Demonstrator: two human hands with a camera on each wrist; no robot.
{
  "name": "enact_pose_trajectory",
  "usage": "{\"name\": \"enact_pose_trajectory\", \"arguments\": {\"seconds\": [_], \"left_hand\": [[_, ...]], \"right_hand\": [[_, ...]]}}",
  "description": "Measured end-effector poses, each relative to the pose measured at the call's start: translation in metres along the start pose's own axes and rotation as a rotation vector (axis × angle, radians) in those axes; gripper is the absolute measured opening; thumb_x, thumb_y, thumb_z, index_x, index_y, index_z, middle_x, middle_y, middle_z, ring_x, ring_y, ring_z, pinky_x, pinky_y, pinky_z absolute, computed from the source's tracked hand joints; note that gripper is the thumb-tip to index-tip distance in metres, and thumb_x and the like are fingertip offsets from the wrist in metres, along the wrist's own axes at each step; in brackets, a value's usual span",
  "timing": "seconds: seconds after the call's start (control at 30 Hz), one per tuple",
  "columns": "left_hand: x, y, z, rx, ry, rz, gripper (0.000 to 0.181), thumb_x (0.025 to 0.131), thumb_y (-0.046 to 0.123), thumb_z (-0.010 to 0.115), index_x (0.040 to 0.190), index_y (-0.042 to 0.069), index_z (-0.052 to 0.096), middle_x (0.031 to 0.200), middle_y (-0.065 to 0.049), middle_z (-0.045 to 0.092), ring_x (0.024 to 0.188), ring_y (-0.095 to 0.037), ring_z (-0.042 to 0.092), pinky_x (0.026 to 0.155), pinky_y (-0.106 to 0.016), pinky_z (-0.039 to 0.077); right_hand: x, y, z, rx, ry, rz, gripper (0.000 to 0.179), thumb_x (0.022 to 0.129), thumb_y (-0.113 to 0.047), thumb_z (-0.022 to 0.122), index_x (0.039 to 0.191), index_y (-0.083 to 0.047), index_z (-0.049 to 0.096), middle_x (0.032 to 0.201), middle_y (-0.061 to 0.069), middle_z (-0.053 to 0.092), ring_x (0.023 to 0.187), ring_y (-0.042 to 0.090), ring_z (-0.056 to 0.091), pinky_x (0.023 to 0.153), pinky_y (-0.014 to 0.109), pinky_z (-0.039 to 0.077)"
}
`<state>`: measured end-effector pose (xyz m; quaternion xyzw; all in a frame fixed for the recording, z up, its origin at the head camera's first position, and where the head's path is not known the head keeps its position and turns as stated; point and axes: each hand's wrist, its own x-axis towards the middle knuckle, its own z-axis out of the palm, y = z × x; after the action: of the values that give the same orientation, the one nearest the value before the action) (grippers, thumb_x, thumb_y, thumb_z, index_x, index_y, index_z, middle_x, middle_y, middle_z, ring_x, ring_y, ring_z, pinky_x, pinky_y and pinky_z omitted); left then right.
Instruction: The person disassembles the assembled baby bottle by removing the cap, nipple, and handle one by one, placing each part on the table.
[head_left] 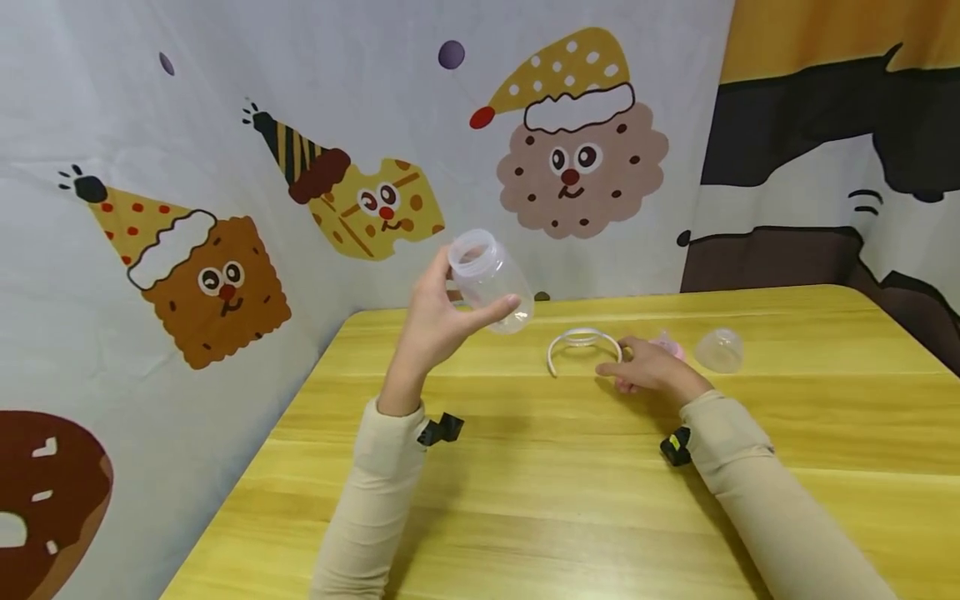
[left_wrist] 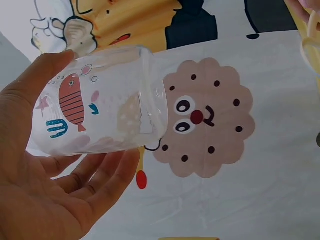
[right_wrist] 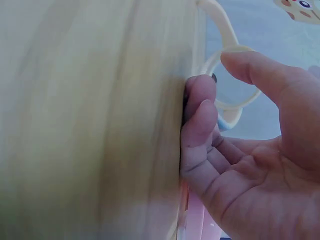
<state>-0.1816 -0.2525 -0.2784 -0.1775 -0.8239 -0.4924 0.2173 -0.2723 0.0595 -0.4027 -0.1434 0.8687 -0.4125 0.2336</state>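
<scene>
A clear baby bottle (head_left: 491, 287), uncapped and tilted with its mouth up and to the left in the head view, is raised above the table. My left hand (head_left: 442, 317) grips its body, thumb on one side and fingers on the other. A printed fish shows on the bottle (left_wrist: 100, 102) in the left wrist view. Low over the table, my right hand (head_left: 648, 367) is at a white ring with handles (head_left: 583, 336); its thumb and bent fingers stand apart near the ring (right_wrist: 235, 106). A pink piece (head_left: 670, 343) is partly hidden behind that hand.
A clear dome-shaped cap (head_left: 720, 350) lies on the wooden table (head_left: 570, 517), right of my right hand. Behind the table hangs a cloth (head_left: 360, 67) printed with cartoon food.
</scene>
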Motion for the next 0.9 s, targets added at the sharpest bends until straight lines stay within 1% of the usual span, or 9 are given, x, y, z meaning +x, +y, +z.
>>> {"name": "enact_pose_trajectory", "arguments": {"seconds": [0.1,0.2,0.3,0.47,0.7,0.9], "left_hand": [[-0.002,-0.005,0.005,0.013,-0.010,-0.036,0.078,0.083,0.034,0.093,0.147,0.015,0.052,0.130,-0.002,0.064,0.116,-0.018,0.062,0.093,-0.043,0.059],[-0.002,-0.012,0.007,0.028,-0.013,-0.084,0.080,0.083,0.034,0.093,0.147,0.013,0.050,0.131,-0.004,0.063,0.116,-0.020,0.062,0.093,-0.044,0.058],[0.001,-0.018,0.008,0.041,-0.020,-0.117,0.082,0.083,0.035,0.093,0.148,0.012,0.048,0.132,-0.006,0.062,0.116,-0.023,0.063,0.093,-0.045,0.059],[0.009,-0.029,0.013,0.056,-0.035,-0.136,0.084,0.082,0.039,0.093,0.147,0.011,0.048,0.132,-0.008,0.061,0.116,-0.028,0.064,0.092,-0.046,0.059],[0.014,-0.046,0.023,0.108,-0.027,-0.178,0.084,0.082,0.043,0.092,0.146,0.010,0.048,0.131,-0.009,0.061,0.111,-0.025,0.063,0.089,-0.046,0.058],[0.016,-0.058,0.033,0.138,-0.051,-0.230,0.084,0.082,0.044,0.092,0.145,0.009,0.049,0.130,-0.010,0.061,0.112,-0.026,0.062,0.091,-0.048,0.056]], "right_hand": [[0.000,0.002,0.003,0.019,0.002,0.008,0.074,0.105,-0.026,0.068,0.152,0.017,0.030,0.074,0.005,0.066,0.066,0.012,0.062,0.063,0.025,0.054],[0.002,0.002,0.005,0.003,0.012,0.003,0.068,0.105,-0.028,0.068,0.148,0.014,0.036,0.075,0.005,0.066,0.067,0.012,0.063,0.064,0.026,0.054],[0.004,0.000,0.006,-0.020,0.025,-0.002,0.068,0.104,-0.030,0.069,0.146,0.015,0.039,0.076,0.006,0.067,0.068,0.013,0.064,0.066,0.027,0.055],[0.004,0.000,0.002,-0.042,0.033,0.011,0.069,0.104,-0.033,0.069,0.145,0.015,0.040,0.079,0.006,0.068,0.071,0.015,0.064,0.068,0.028,0.055],[0.003,0.003,-0.003,-0.086,0.040,0.002,0.062,0.104,-0.034,0.069,0.138,0.013,0.046,0.080,0.007,0.069,0.071,0.016,0.065,0.068,0.028,0.055],[0.005,0.004,-0.004,-0.078,0.036,0.013,0.060,0.103,-0.036,0.069,0.136,0.010,0.048,0.081,0.007,0.069,0.072,0.016,0.064,0.070,0.029,0.053]]}}
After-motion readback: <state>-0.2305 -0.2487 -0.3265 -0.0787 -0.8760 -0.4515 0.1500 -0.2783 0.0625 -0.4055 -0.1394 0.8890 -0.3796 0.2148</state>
